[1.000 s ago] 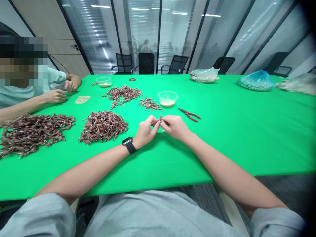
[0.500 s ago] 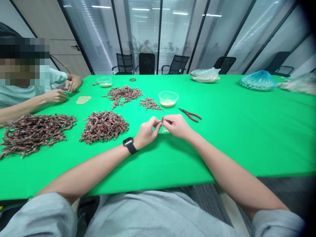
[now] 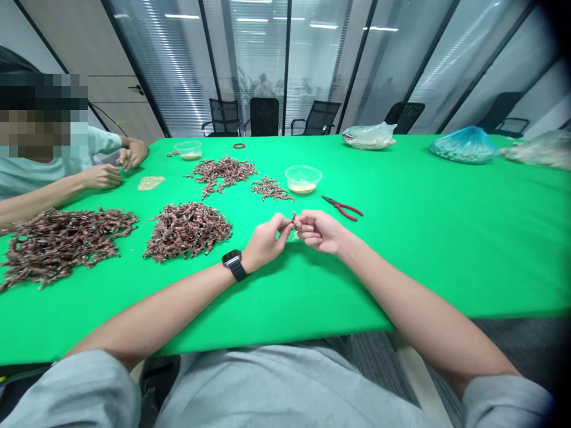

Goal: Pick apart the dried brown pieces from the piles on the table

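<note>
My left hand (image 3: 266, 241), with a black watch on its wrist, and my right hand (image 3: 320, 230) meet over the green table (image 3: 423, 249). Both pinch one small brown piece (image 3: 293, 219) between their fingertips. A few tiny pale bits (image 3: 295, 236) lie on the cloth just under the hands. A heap of the same brown pieces (image 3: 187, 229) sits to the left of my left hand. Red-handled pliers (image 3: 342, 207) lie just beyond my right hand.
A clear bowl of pale bits (image 3: 303, 178) and two smaller brown heaps (image 3: 223, 170) lie further back. A large brown heap (image 3: 57, 241) is at the far left. Another person's hands (image 3: 104, 175) work at the left edge. Plastic bags (image 3: 464, 145) rest at the back right.
My right hand has turned slightly, its fingers curling more under the piece. Both hands stay pinched together at the same spot.
</note>
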`<state>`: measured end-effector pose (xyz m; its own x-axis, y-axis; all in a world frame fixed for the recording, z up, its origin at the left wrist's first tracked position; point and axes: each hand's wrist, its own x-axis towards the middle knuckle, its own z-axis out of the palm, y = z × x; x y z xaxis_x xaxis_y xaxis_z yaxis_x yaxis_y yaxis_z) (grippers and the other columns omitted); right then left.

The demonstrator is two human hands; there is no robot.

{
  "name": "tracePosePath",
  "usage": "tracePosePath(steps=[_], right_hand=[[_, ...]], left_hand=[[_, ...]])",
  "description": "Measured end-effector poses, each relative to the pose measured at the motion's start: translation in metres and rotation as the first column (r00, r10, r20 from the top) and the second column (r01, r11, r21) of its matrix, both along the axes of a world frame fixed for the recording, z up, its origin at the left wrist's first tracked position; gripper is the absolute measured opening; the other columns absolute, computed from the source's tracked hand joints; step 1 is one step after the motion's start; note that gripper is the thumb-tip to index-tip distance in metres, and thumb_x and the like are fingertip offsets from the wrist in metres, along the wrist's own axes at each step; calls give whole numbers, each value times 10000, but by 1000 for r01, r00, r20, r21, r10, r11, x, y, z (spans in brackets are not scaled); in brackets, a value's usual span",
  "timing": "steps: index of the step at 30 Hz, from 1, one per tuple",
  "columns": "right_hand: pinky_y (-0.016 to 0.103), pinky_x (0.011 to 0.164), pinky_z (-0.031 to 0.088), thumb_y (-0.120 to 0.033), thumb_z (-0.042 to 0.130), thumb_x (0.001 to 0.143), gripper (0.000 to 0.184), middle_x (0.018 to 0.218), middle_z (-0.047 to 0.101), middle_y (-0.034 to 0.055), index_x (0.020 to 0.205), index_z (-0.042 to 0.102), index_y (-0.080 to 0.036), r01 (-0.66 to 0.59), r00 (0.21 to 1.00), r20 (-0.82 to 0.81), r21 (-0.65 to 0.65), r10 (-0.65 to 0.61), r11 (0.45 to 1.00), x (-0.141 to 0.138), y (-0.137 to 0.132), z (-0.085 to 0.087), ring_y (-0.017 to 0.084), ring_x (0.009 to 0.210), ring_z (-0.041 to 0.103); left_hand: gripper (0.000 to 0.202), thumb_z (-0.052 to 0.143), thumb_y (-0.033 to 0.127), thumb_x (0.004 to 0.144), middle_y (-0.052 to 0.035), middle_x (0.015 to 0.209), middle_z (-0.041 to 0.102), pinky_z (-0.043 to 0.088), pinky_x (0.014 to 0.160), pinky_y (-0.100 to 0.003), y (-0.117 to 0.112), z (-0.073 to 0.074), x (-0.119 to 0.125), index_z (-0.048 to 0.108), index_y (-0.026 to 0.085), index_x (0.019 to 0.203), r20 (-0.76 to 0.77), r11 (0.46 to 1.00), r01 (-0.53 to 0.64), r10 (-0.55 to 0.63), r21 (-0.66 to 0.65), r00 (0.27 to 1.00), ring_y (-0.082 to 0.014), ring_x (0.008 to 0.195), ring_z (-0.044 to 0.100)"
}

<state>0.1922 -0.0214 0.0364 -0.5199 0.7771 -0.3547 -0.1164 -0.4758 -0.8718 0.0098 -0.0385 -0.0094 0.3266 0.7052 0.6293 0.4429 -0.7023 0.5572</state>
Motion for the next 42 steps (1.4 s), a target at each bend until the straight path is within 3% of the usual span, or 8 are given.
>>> tracePosePath(steps=[4,5,7,9,13,30,38,42], right_hand=[[216,396,151,-278,518,804,145,521,256,-85,686,518,-194,53,978,174,343,-118,938,-4,-2,-6,85,447,158],[226,428,187,-273,506,819,167,524,297,-72,675,528,-191,47,942,262,517,-210,855,-5,-2,-9,91,459,220],[248,508,240,-273,499,864,237,554,399,-40,642,507,-188,-61,828,364,814,-426,578,-7,-4,-13,106,519,337],[268,563,249,-278,489,909,278,591,468,-18,646,493,-189,-217,722,381,918,-578,333,-6,-5,-15,118,564,393],[286,610,266,-269,497,943,237,678,579,23,727,550,-188,-417,625,414,894,-662,166,-2,-7,-16,141,611,458],[303,616,252,-256,497,976,270,701,645,71,751,620,-169,-590,537,477,802,-696,95,-1,-3,-19,163,610,485],[265,580,256,-260,488,962,322,609,560,2,651,527,-183,-372,688,415,906,-595,202,-4,-1,-24,118,552,433],[260,581,257,-248,485,952,300,602,528,-7,661,515,-183,-382,705,422,903,-570,197,-3,0,-23,114,554,434]], left_hand=[[131,557,323,989,-31,889,746,538,752,-255,1,4,1,581,200,952,108,997,20,-11,-80,994,-150,816,722],[141,557,328,989,-32,880,743,539,750,-256,1,5,1,582,196,946,126,995,24,-12,-92,992,-149,809,721],[159,557,339,989,-33,857,739,537,729,-255,2,6,1,581,192,933,144,994,22,-6,-110,990,-149,785,718],[171,561,351,986,-33,838,737,533,709,-257,2,6,1,579,191,930,146,993,18,0,-120,989,-151,764,716],[183,570,372,980,-41,863,744,542,718,-264,3,5,1,584,196,931,156,991,22,-2,-130,988,-159,785,720],[175,564,368,983,-40,901,757,544,728,-258,2,3,0,586,199,945,96,995,24,-14,-100,995,-162,824,729],[162,559,351,985,-31,846,739,531,709,-257,3,4,-1,579,200,929,98,996,5,4,-91,995,-155,776,715],[160,567,342,981,-29,839,733,525,701,-253,3,4,-1,576,197,914,118,994,2,11,-110,993,-153,767,710]])
